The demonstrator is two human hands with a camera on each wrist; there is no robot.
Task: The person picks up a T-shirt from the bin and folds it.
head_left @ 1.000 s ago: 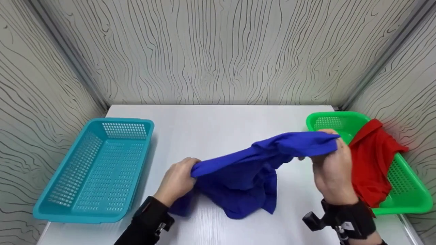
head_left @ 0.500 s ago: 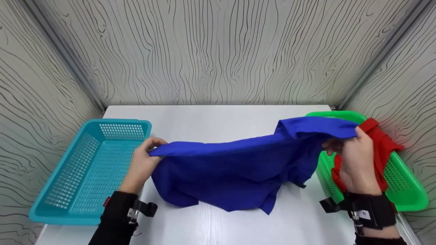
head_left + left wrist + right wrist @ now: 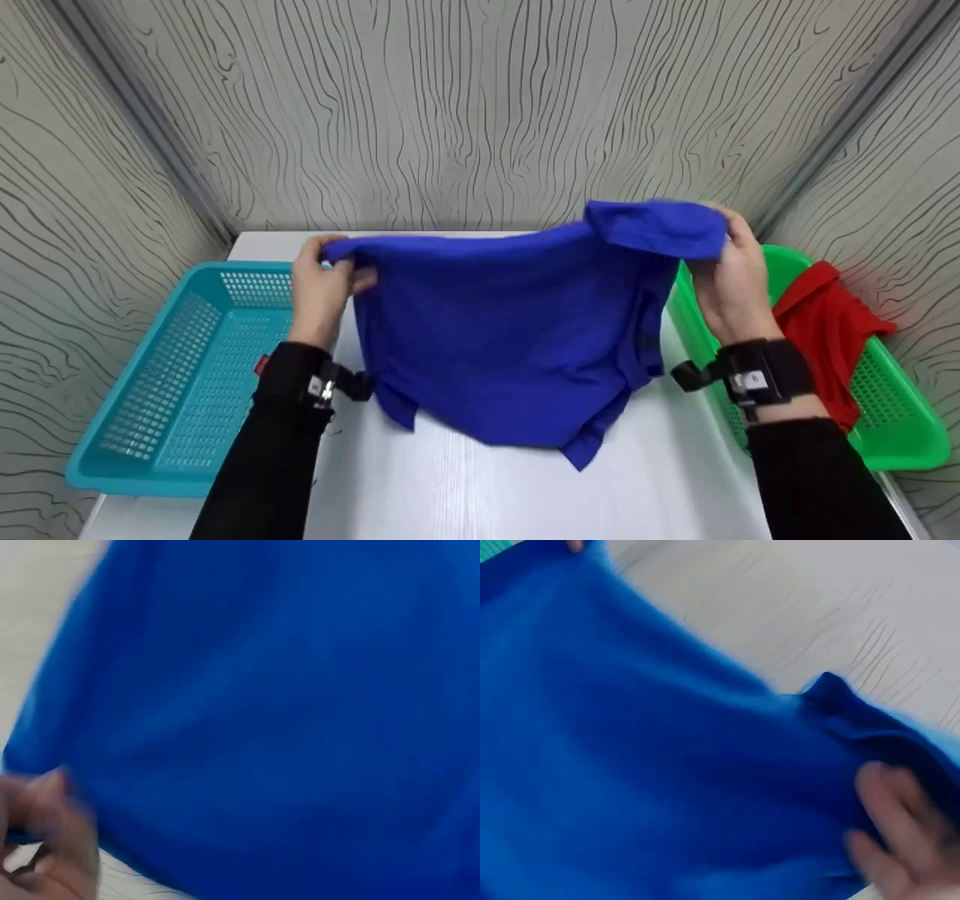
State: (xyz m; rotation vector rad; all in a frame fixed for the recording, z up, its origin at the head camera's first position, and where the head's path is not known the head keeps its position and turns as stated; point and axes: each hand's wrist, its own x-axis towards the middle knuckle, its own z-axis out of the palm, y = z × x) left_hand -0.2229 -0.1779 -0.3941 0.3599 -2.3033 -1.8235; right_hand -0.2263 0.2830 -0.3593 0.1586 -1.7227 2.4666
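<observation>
A blue shirt [image 3: 495, 337] hangs spread between my two hands above the white table, its lower part drooping toward me. My left hand [image 3: 319, 289] pinches its upper left corner, close by the teal basket. At the upper right, my right hand [image 3: 735, 277] holds the other end, where a flap of cloth folds over. The left wrist view is mostly filled by blue cloth, with blurred left fingers [image 3: 64, 832] at its edge. In the right wrist view, the right fingers [image 3: 892, 817] lie against the cloth; part of their hold is hidden.
A teal basket [image 3: 180, 484] stands at the left, partly behind the left forearm. The green basket [image 3: 911, 405] at the right holds a red garment [image 3: 825, 322] draped over its rim. Patterned panels [image 3: 480, 112] enclose the white table [image 3: 465, 495] at the back and sides.
Both hands have risen and moved away from me, after the left hand shifted left. The blue shirt went from bunched to stretched out and lifted higher. The baskets stay put.
</observation>
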